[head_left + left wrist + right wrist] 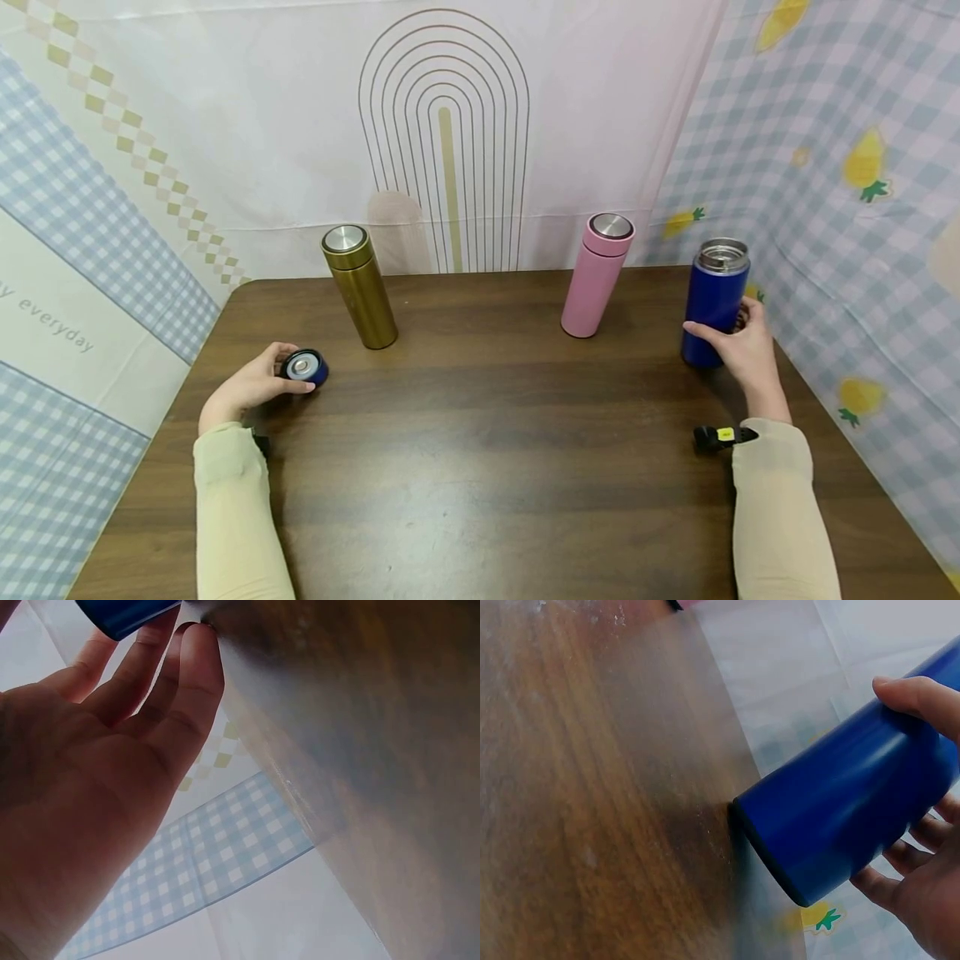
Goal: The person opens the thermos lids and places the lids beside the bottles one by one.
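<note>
A blue flask point(712, 304) with no lid stands upright near the table's right edge; my right hand point(738, 346) curls round its lower body, thumb in front and fingers behind. In the right wrist view the blue flask point(855, 802) fills the frame with my fingers point(915, 694) wrapped round it. My left hand point(258, 383) at the table's left holds the blue lid point(303, 367) with its silver face, between thumb and fingers. The left wrist view shows the lid point(124, 615) at my fingertips point(191, 660).
A gold flask point(360, 287) and a pink flask point(596, 275), both capped, stand upright at the back of the brown wooden table point(480, 467). Patterned cloth backdrops close in the back and both sides. A small black device point(720, 437) sits on my right wrist.
</note>
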Demonstrator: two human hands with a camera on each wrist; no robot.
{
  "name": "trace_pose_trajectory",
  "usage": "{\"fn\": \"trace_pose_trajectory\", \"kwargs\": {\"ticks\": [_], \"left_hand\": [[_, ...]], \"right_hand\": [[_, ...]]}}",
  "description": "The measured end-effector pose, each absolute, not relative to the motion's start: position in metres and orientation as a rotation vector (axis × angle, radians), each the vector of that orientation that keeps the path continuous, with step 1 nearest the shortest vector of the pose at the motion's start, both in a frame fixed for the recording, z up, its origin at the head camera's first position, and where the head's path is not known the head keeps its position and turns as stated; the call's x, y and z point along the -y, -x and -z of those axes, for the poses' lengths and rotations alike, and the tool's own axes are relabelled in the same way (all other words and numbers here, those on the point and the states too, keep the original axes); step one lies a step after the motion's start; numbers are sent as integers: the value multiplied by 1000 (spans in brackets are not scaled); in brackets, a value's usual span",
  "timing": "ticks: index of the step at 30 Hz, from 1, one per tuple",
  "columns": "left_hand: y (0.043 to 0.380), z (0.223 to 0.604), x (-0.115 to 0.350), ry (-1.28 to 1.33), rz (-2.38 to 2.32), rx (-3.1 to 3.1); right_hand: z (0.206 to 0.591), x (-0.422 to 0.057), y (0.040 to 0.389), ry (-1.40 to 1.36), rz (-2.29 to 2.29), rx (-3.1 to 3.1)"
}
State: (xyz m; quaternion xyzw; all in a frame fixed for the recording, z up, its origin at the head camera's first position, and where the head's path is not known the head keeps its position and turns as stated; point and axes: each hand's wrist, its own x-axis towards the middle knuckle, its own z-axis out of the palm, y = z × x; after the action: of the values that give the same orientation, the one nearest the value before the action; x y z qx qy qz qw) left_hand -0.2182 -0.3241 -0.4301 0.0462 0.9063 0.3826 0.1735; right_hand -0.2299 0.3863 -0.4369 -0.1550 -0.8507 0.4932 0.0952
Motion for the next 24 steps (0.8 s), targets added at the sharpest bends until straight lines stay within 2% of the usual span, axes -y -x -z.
{"fn": "trace_pose_trajectory", "kwargs": {"ticks": [24], "left_hand": [[218,430,325,-124,-1065,-2574]], "right_hand": [[443,-397,222,527,-1629,2336]]}}
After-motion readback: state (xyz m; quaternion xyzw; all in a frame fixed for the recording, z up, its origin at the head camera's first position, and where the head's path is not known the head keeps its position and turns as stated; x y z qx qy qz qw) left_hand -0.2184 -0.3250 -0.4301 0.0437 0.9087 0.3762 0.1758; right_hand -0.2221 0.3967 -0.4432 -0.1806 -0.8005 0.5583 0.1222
